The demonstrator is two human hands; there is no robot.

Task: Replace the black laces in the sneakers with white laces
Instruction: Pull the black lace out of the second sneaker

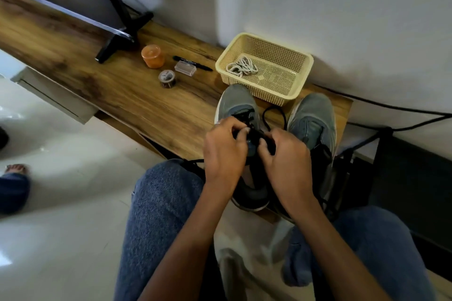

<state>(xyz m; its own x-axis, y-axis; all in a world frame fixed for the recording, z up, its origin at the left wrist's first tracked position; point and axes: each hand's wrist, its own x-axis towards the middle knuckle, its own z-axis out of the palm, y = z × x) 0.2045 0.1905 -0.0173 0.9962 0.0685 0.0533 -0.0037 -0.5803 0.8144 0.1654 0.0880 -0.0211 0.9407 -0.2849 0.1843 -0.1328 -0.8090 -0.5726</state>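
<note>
I saw a brown wood-grain desk (pixel 117 85) against a white wall (pixel 342 7). My left hand (pixel 226 154) and right hand (pixel 285 157) pinched the black lace (pixel 274 115) over the left grey-blue sneaker (pixel 238 105), toe pointing away beyond my fingers. White laces (pixel 242 68) lay in the cream mesh basket (pixel 300 76) farther off.

Black lace (pixel 254 135) pinched between left hand (pixel 225 151) and right hand (pixel 285 156), fingers curled, over left sneaker (pixel 236 107). Lace loop (pixel 274 115) seen just beyond grip. Right sneaker (pixel 314 120) set just right of grip. Cream basket (pixel 303 76) placed beyond grip, white laces (pixel 242 67) coiled inside. Orange jar (pixel 152 56), pen (pixel 193 63), clear box (pixel 185 69), small reel (pixel 167 78) laid on wooden bench (pixel 122 95), left of grip and beyond it.
</note>
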